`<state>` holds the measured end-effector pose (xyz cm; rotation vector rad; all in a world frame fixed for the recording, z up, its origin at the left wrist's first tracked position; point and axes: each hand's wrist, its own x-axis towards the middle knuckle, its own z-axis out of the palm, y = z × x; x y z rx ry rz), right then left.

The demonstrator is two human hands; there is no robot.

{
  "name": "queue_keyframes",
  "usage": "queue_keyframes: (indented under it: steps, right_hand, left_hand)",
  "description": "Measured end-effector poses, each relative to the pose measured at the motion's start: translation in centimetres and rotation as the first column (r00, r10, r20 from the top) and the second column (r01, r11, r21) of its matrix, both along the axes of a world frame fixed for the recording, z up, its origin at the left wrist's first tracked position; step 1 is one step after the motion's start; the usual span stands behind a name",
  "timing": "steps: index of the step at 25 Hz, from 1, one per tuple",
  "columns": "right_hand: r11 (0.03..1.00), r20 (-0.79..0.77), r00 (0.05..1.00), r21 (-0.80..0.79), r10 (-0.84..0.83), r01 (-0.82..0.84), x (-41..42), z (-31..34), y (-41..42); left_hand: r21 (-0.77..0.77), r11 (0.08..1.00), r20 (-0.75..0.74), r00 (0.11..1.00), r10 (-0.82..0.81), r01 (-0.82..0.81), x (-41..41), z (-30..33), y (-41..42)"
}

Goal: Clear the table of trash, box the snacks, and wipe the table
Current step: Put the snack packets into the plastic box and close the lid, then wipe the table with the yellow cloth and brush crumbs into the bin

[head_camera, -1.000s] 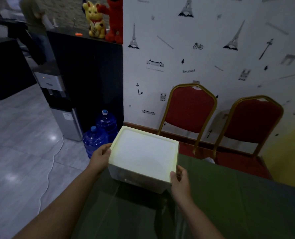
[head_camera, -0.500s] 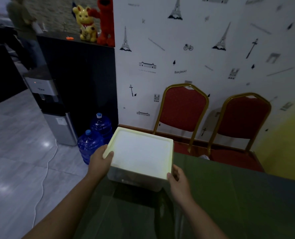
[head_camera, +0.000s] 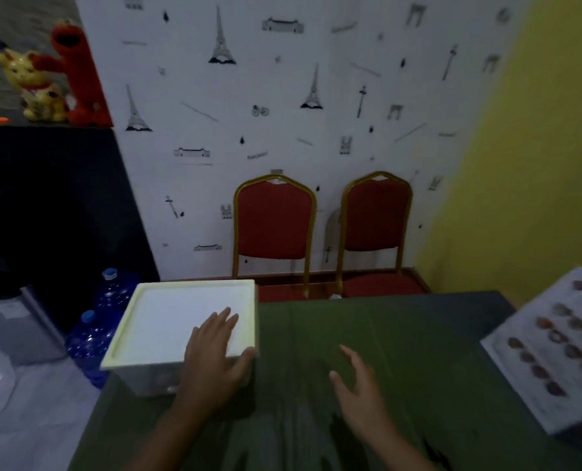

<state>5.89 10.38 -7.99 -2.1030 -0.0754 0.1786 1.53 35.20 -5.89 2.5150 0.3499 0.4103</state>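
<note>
A clear snack box with a pale yellow-rimmed white lid (head_camera: 167, 321) sits on the far left corner of the dark green table (head_camera: 401, 341). My left hand (head_camera: 216, 351) lies flat on the lid's near right corner, thumb hooked over the box's right edge, fingers spread. My right hand (head_camera: 357, 385) hovers over the bare tabletop to the right of the box, fingers apart, holding nothing. The box's contents are too dim to make out.
A white sheet with rows of small round pictures (head_camera: 561, 348) lies at the table's right edge. Two red chairs (head_camera: 276, 226) (head_camera: 374, 219) stand against the wall beyond the table. Blue water bottles (head_camera: 92, 338) and a dispenser (head_camera: 14, 321) stand on the floor at left.
The box, held in the air by both hands before, now rests on the table corner. My right hand has let go and moved right; my left hand shifted onto the lid.
</note>
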Motion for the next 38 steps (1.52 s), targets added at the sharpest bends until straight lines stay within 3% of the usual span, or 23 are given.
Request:
queue_keyframes:
  steps: [7,17,22,30,38]
  right_hand:
    - [0.977,0.233,0.955,-0.068,-0.183,0.204,-5.8,1.2,-19.4]
    - [0.839,0.253,0.844,-0.162,-0.473,0.519,-18.8,0.2,-47.1]
    - [0.782,0.167,0.812,-0.216,-0.56,0.584,-22.9,-0.8,-53.9]
    - [0.726,0.033,0.761,-0.272,-0.648,0.631,-23.0,-5.0,-58.2]
    - [0.669,-0.055,0.732,-0.458,-0.679,0.586,-20.5,-9.8,-61.1]
  left_hand:
    - [0.134,0.914,0.024,0.92,-0.39,0.384,-0.2,1.1,-17.9]
    - [0.097,0.711,0.018,0.713,-0.701,0.696,-4.3,-1.3,-47.7]
    - [0.054,0.579,-0.057,0.581,-0.812,0.814,-6.0,-1.8,-57.8]
    - [0.071,0.363,-0.204,0.369,-0.906,0.929,-4.5,-5.2,-65.9]
    - [0.047,0.169,-0.469,0.171,-0.867,0.984,-1.6,-10.6,-70.8]
